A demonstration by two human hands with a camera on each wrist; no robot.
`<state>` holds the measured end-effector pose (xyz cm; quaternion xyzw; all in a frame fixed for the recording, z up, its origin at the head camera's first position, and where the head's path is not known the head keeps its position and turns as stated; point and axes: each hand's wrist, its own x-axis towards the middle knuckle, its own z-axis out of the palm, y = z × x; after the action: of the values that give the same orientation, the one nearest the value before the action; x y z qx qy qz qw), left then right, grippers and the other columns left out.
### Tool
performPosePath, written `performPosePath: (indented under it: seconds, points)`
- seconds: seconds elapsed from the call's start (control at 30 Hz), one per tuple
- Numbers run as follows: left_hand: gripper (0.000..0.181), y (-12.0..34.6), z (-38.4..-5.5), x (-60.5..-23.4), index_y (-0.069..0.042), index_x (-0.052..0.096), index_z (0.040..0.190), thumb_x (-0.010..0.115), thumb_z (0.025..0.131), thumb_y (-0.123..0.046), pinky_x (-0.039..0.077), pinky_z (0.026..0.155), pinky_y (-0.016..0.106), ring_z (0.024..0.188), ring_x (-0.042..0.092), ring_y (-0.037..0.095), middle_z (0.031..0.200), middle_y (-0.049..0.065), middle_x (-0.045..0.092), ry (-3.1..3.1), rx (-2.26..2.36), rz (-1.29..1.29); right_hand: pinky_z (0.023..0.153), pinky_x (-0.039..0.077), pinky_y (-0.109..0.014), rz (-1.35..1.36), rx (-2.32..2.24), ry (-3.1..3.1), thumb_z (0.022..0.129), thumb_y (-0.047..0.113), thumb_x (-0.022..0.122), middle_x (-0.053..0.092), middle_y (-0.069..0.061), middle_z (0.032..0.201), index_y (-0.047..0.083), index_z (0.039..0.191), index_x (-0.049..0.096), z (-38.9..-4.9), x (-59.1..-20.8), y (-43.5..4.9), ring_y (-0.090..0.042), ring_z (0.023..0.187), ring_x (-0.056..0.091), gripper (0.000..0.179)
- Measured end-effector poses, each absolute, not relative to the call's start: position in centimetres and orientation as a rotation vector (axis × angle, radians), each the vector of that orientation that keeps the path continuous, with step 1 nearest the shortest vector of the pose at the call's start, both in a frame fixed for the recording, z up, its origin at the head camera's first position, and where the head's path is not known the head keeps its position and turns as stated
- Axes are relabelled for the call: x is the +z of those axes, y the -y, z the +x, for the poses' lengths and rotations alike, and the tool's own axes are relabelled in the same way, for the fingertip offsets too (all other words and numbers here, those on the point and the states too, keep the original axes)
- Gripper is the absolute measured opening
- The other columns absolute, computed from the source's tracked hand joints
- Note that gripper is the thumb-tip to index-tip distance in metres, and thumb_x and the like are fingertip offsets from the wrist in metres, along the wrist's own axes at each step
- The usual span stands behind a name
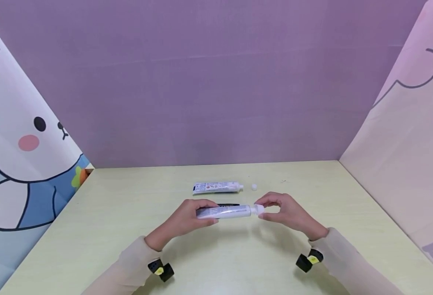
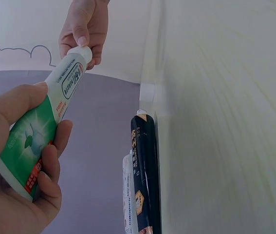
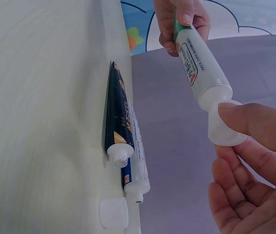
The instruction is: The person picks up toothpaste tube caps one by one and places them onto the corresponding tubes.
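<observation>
My left hand (image 1: 192,215) grips a green and white toothpaste tube (image 2: 67,87) by its flat end, thumb on one face and fingers on the other. The tube is held level above the table, its mouth pointing right. At that mouth my right hand (image 1: 284,211) pinches a white cap (image 3: 225,129) between thumb and fingertips; how firmly the cap sits on the neck cannot be told. Just behind the held tube lies a black toothpaste tube (image 3: 118,112), mostly hidden in the head view, its uncapped nozzle showing in the right wrist view.
Farther back on the table (image 1: 128,192) lies a white and blue toothpaste tube (image 1: 216,187), its nozzle bare. A loose white cap (image 1: 254,187) rests just right of that nozzle. A purple panel (image 1: 216,90) stands along the back edge, with printed panels at both sides.
</observation>
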<state>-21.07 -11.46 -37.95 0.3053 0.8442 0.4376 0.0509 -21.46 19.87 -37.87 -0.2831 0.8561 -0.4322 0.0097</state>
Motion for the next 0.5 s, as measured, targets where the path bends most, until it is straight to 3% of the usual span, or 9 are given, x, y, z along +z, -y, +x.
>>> performPosePath:
  seconds: [0.5]
  points:
    - [0.03,11.63,-21.25,-38.28,-0.011,0.067,0.11,0.073,0.083,-0.022,0.047,0.066,0.024,0.08,0.056,0.011,0.102,0.003,0.067,-2.569,1.332,0.962,0.088,0.046,-0.04,-0.871,-1.346,-2.664,0.078,0.017,0.077,0.064,0.001,0.102,0.013,0.103,0.069,-21.54,-38.0,-19.54,-0.011,0.09,0.06,0.027]
